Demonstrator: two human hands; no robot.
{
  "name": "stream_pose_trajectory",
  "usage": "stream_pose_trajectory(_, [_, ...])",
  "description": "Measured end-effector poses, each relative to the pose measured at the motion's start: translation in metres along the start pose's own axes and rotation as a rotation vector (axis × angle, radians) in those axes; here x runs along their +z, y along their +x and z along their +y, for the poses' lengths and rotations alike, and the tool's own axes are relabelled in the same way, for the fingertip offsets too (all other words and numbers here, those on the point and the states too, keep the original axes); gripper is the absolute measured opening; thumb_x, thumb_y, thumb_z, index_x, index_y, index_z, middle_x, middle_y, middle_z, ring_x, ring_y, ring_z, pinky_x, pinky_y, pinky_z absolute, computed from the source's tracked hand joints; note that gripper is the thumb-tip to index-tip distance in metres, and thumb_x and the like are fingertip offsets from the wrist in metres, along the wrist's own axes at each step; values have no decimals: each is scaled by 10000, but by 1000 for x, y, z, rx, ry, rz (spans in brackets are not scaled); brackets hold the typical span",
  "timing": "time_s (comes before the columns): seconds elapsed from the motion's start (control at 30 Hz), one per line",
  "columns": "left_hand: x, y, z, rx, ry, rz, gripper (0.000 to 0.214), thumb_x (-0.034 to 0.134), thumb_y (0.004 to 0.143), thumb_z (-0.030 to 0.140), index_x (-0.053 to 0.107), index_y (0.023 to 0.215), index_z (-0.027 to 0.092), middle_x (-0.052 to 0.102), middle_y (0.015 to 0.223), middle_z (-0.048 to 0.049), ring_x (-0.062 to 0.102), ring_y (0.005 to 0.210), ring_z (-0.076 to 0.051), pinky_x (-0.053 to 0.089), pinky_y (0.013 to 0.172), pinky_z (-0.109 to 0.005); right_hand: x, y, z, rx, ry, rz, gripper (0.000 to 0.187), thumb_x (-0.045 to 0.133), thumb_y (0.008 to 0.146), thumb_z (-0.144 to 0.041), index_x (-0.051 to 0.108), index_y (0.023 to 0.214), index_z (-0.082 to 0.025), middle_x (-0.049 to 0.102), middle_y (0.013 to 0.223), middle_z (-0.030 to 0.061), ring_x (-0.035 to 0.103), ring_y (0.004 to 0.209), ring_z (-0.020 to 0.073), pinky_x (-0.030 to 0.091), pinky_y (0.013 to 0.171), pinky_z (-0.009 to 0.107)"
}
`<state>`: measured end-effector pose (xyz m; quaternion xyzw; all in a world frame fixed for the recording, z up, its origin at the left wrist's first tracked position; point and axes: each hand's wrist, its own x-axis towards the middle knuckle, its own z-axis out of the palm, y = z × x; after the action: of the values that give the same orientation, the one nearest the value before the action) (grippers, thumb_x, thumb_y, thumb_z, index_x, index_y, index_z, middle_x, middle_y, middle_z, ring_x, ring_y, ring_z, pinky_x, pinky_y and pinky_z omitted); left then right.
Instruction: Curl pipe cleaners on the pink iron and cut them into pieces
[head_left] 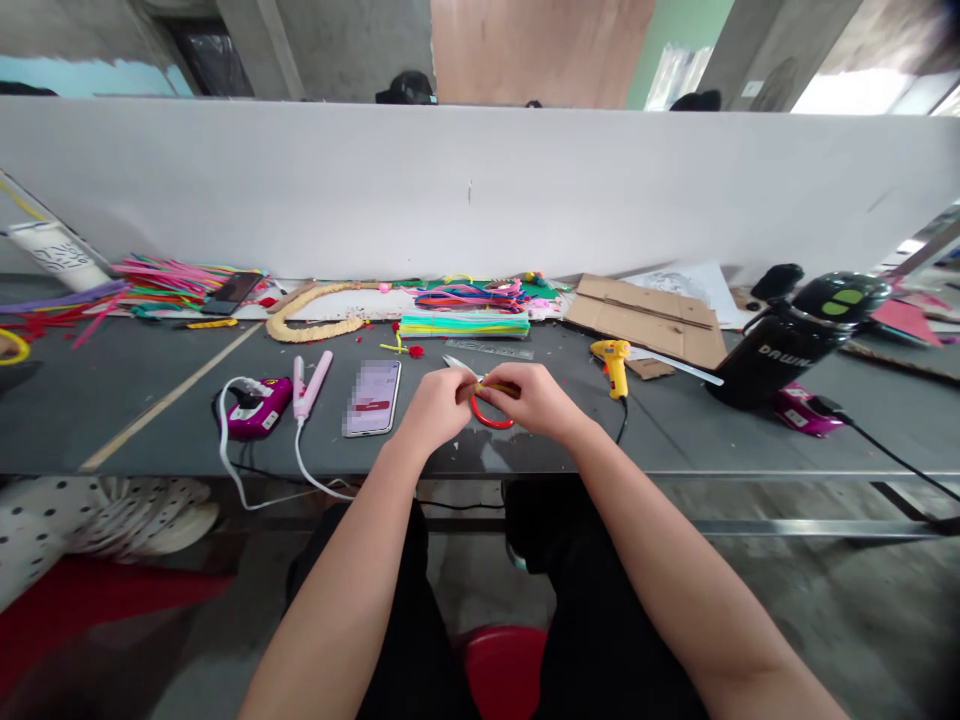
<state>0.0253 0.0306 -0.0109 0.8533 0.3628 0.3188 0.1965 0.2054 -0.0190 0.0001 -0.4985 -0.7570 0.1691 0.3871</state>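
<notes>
My left hand and my right hand meet over the front middle of the table, both with fingers pinched closed. Between them runs a thin yellowish-brown strip, mostly covered by the fingers, so its kind is unclear. Under the hands lies a pair of scissors with red handles, its blades pointing to the back left. Just beyond, a small red flower on a yellow-green stem rests by a clear ruler. Left of my left hand is a phone with its screen lit.
Bundles of coloured pipe cleaners lie at the back. A yellow glue gun, cardboard and a black bottle are on the right. A pink hair straightener and a purple power socket trail cords on the left.
</notes>
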Motion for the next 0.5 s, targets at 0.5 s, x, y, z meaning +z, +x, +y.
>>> stream_pose_trajectory(0.5, [-9, -2, 13, -85, -458, 49, 236, 584, 878, 381, 670, 814, 171, 637, 713, -23, 549, 649, -142, 430, 598, -256, -8, 3, 4, 125, 352, -39, 374, 588, 872, -479, 695, 820, -124, 553, 663, 1, 428, 610, 113, 346, 558, 239])
